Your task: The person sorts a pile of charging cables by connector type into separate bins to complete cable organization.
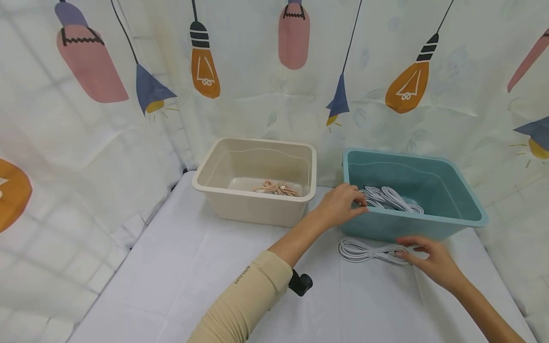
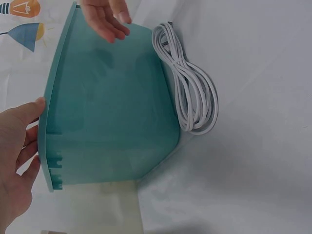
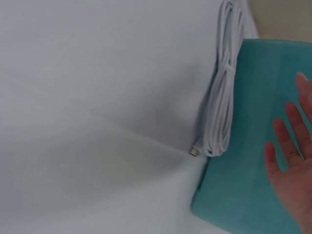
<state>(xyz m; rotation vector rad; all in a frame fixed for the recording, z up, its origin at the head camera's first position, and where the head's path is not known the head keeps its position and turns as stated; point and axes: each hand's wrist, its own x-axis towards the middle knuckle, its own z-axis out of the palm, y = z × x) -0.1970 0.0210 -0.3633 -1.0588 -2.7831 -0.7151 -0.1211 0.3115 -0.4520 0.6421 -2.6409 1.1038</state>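
My left hand [image 1: 340,204] grips the near-left rim of a teal bin [image 1: 394,226], thumb and fingers on either side of the edge. Inside that bin lie white bundled cables [image 1: 392,197]. On the cloth just in front of it is another white cable bundle [image 1: 360,250], tied at its middle; its metal plug shows in the right wrist view. My right hand [image 1: 433,261] hovers by the right end of this bundle. In the right wrist view the right hand [image 3: 297,156] has its fingers spread in front of the bin wall, apart from the cable.
A beige bin [image 1: 257,207] stands left of the teal one and holds orange-beige bundled cables [image 1: 276,188]. A white cloth [image 1: 206,267] covers the table. Behind the bins hangs a curtain [image 1: 257,109] printed with lamps. A black piece [image 1: 300,284] sticks out by the left sleeve.
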